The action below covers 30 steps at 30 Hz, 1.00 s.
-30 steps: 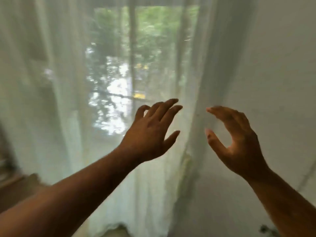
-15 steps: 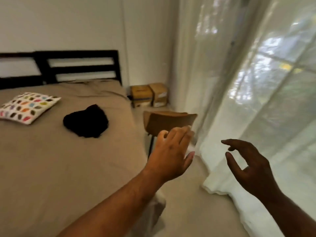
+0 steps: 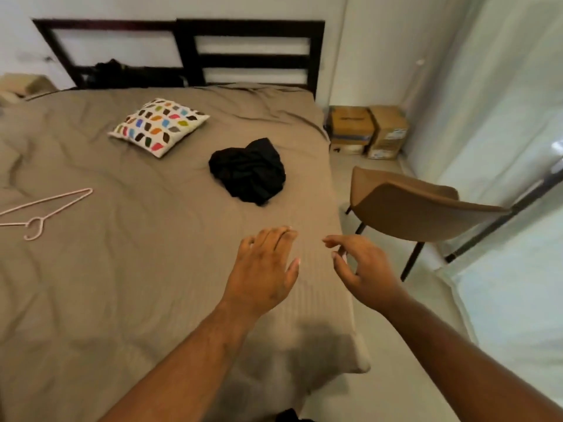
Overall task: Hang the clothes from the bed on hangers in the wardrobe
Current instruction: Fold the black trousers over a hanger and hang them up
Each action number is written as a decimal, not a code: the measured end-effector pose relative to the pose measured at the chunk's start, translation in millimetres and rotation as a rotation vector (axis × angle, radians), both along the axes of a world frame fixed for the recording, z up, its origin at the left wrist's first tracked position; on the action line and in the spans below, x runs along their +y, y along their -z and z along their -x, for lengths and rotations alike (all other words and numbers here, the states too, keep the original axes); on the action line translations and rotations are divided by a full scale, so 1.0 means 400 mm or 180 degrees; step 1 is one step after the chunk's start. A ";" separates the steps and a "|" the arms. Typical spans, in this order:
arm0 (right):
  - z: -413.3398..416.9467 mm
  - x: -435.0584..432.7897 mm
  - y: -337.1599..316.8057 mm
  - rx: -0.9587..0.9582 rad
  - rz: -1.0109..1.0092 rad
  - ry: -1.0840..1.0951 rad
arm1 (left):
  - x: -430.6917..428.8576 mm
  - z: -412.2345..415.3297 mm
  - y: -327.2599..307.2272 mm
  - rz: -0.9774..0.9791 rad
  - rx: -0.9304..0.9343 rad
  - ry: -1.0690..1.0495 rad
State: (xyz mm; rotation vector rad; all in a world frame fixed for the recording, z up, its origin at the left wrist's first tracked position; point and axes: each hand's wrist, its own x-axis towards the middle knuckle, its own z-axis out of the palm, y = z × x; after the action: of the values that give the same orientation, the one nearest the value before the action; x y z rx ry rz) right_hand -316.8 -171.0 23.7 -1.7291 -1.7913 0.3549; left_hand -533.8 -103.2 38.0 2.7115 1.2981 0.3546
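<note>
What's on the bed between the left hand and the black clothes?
Nothing: in the head view only bare bedcover lies between the left hand and the black clothes.

Home bedroom: bed point(image 3: 152, 269), cushion point(image 3: 158, 125)

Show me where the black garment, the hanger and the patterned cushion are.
black garment point(image 3: 248, 172), head view, middle of the crumpled heap
pink hanger point(image 3: 45, 201), head view, on its upper arm
patterned cushion point(image 3: 159, 126), head view, centre of its top face

crumpled black garment point(image 3: 248, 171) on the tan bed point(image 3: 122, 269), pink hanger point(image 3: 39, 213) flat near its left edge
</note>
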 end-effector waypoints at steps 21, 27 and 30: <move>0.166 0.680 0.557 -0.0007 0.1997 0.0178 | 0.607 0.264 0.493 0.1157 0.0772 -0.0377; 0.172 0.934 0.631 -0.0694 0.2059 0.0436 | 0.678 0.316 0.590 0.1188 0.0635 -0.0280; 0.170 1.049 0.663 -0.0875 0.2118 0.0504 | 0.687 0.351 0.631 0.1213 0.0587 -0.0269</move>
State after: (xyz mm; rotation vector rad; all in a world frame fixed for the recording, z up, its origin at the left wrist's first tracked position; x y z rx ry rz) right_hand -384.8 248.4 -241.6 -2.4622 -1.8264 0.7373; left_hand -674.2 171.6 -214.3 2.4161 1.3642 -0.1303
